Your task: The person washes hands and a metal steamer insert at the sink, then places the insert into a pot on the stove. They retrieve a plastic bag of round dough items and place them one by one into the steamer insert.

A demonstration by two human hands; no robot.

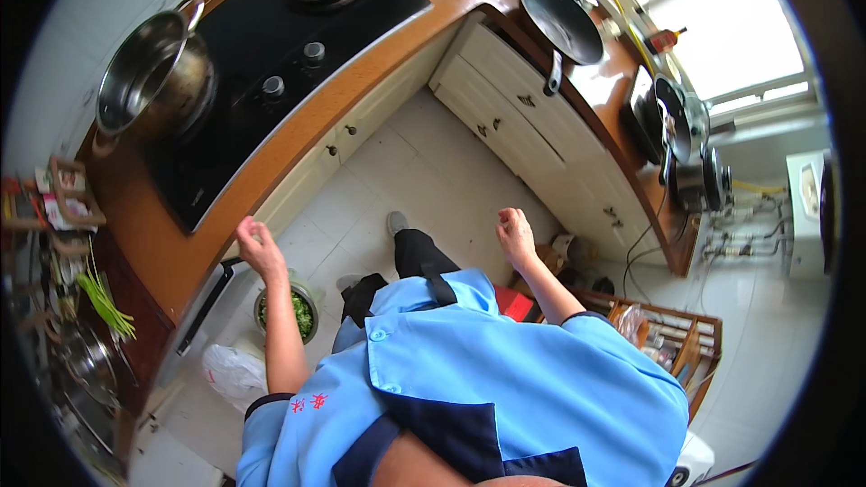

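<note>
My left hand [261, 248] is beside the front edge of the wooden countertop [284, 123], fingers loosely curled, with nothing visible in it. Over the floor to the right hangs my right hand [516, 235], its fingers bent inward; whether they are closed is unclear, and no object shows in it. A black gas hob [237, 91] lies in the counter ahead, bearing a large steel pot [145, 74] on its left burner. Below my left forearm, a round container of chopped greens [302, 316] stands near a white plastic bag [233, 373].
A frying pan [563, 21] rests on the right counter, its handle over the edge. Farther right are more pans and a lidded pot [697, 182]. Green stalks [105, 304] lie at the left. A wooden rack [703, 352] stands behind on my right.
</note>
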